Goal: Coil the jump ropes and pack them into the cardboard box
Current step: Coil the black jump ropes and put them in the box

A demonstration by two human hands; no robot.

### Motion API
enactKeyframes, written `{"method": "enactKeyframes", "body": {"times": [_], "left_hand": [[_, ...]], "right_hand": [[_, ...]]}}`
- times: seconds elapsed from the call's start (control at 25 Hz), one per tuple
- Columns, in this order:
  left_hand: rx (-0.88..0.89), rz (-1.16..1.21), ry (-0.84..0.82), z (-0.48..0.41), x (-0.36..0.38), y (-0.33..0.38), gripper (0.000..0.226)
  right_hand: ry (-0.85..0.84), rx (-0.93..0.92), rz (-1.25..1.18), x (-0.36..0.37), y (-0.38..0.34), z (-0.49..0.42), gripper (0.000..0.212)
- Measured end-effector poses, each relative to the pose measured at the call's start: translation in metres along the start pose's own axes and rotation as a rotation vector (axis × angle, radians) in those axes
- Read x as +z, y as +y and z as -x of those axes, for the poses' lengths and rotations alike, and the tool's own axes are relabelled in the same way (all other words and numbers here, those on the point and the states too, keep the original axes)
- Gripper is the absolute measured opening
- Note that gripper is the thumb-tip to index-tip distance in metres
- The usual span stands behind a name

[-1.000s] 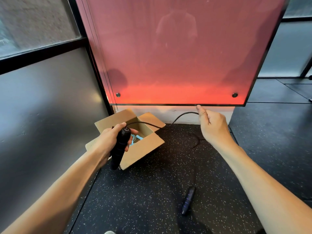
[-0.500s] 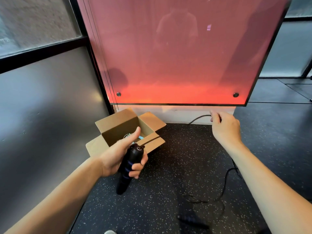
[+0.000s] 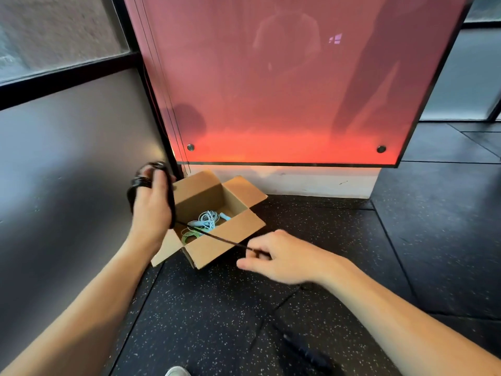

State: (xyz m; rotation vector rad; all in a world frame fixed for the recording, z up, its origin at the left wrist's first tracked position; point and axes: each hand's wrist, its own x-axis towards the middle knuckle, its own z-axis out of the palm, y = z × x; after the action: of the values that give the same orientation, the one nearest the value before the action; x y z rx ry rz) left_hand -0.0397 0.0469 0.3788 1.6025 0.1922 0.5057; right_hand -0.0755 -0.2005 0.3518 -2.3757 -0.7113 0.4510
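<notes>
The left hand (image 3: 151, 210) curls round a black handle (image 3: 158, 166); the right hand (image 3: 282, 259) pinches the taut rope (image 3: 217, 236) running from it. Between and just beyond the hands, the box (image 3: 244, 226) holds coiled blue (image 3: 207, 219) and green (image 3: 189, 236) ropes.

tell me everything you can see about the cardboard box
The cardboard box is plain brown card, open, flaps folded outward. It sits upright on the black speckled floor, corner-on to the camera, near the white wall base. Inside lie a coiled light blue rope and a coiled green rope. The taut black rope crosses over its front flap; the left hand hides part of its left side.
</notes>
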Motion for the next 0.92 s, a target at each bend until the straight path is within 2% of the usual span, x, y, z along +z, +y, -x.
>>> {"method": "enactKeyframes", "body": {"times": [0.04,0.08,0.12,0.16,0.24,0.32,0.36,0.44,0.52,0.64,0.72,0.8,0.84,0.92], "left_hand": [[0.017,-0.339,-0.131,0.003,-0.001,-0.008,0.034],[-0.031,-0.576,-0.323,0.01,0.001,-0.017,0.041],[-0.143,-0.665,-0.546,0.021,0.005,-0.022,0.051],[-0.265,-0.633,-0.777,0.034,0.011,-0.024,0.064],[-0.43,-0.415,-1.156,0.054,0.024,-0.022,0.085],[-0.479,-0.137,-1.337,0.064,0.032,-0.011,0.083],[-0.501,0.051,-1.344,0.068,0.035,0.0,0.079],[-0.52,0.453,-1.187,0.07,0.04,0.018,0.067],[-0.436,0.75,-0.868,0.063,0.041,0.025,0.05],[-0.297,0.899,-0.455,0.041,0.039,0.024,0.033],[-0.253,0.749,-0.217,0.028,0.036,0.018,0.028],[-0.181,0.394,-0.037,0.018,0.028,0.002,0.027],[-0.107,0.113,-0.013,0.013,0.022,-0.01,0.027],[0.049,-0.417,-0.173,0.01,0.01,-0.026,0.031]], "right_hand": [[0.115,-0.074,-0.021,-0.004,-0.002,0.0,0.033],[0.264,-0.127,-0.047,-0.01,-0.001,-0.001,0.027],[0.415,-0.162,-0.074,-0.017,0.004,-0.003,0.021],[0.538,-0.196,-0.086,-0.024,0.009,-0.003,0.017],[0.687,-0.244,-0.079,-0.029,0.021,-0.007,0.017],[0.749,-0.204,-0.129,-0.028,0.029,-0.012,0.025],[0.758,-0.144,-0.147,-0.026,0.031,-0.015,0.033],[0.661,0.027,-0.124,-0.021,0.03,-0.018,0.053],[0.377,0.17,-0.097,-0.009,0.024,-0.018,0.062],[0.022,0.212,-0.163,0.007,0.01,-0.013,0.058],[-0.073,0.16,-0.198,0.008,0.002,-0.009,0.046],[-0.083,0.1,-0.236,0.003,-0.006,-0.006,0.02],[-0.036,0.081,-0.244,0.001,-0.007,-0.006,0.009],[0.2,0.069,-0.197,-0.003,-0.002,-0.009,0.014]]}}
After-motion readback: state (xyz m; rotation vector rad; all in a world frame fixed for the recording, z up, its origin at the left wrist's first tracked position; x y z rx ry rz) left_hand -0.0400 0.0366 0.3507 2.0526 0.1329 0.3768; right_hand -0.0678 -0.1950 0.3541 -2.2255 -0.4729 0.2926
